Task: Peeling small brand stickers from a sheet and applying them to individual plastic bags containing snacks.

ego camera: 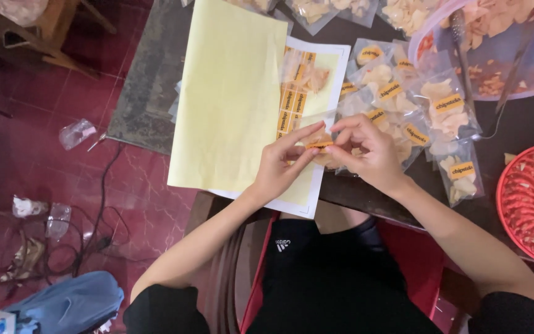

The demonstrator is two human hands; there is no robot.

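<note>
I sit at a dark desk (514, 127) over a dark red tiled floor (44, 117). Cables (97, 204), scraps of plastic and a blue bundle (69, 303) lie on the floor to my left. On the desk a yellow sheet (230, 93) overlaps a white label sheet (316, 86) that carries orange stickers. To the right lie filled clear bags (446, 117) of pale chips, each with an orange sticker. A large clear tub (495, 49) of chips stands at the far right, and a red basket (533, 198) sits at the right edge.

My left hand (282, 167) and right hand (369, 151) meet at the near edge of the desk, over one clear bag (326, 158) of chips. Between them is an orange label (320, 145), pinched at its left end by my left thumb and forefinger and at its right end by my right fingertips. Both hands are nearly closed, only the fingertips gripping. The label lies flat against the bag's front; I cannot tell whether it is fully stuck down.
</note>
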